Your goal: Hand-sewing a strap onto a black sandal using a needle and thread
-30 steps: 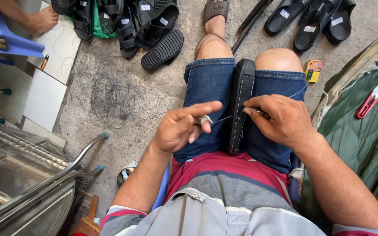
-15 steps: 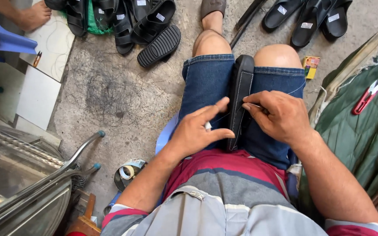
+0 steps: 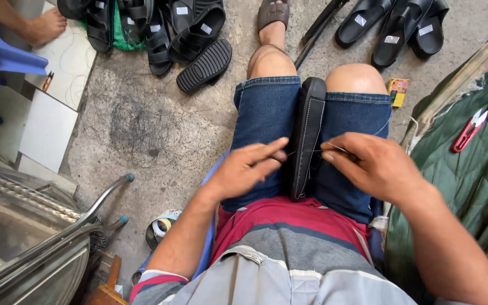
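While clamped upright between the thighs for steadiness, black sandal (image 3: 307, 135) sits between both hands; left hand (image 3: 248, 168) fingers extended, braced on its edge; right hand (image 3: 371, 164) pinches needle (image 3: 334, 148), thread taut.

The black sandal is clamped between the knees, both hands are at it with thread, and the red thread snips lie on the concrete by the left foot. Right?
Not quite. The head view shows the red thread snips on the green cloth to the person's right, not on the concrete. The black sandal does sit between the knees, with left hand and right hand at it.
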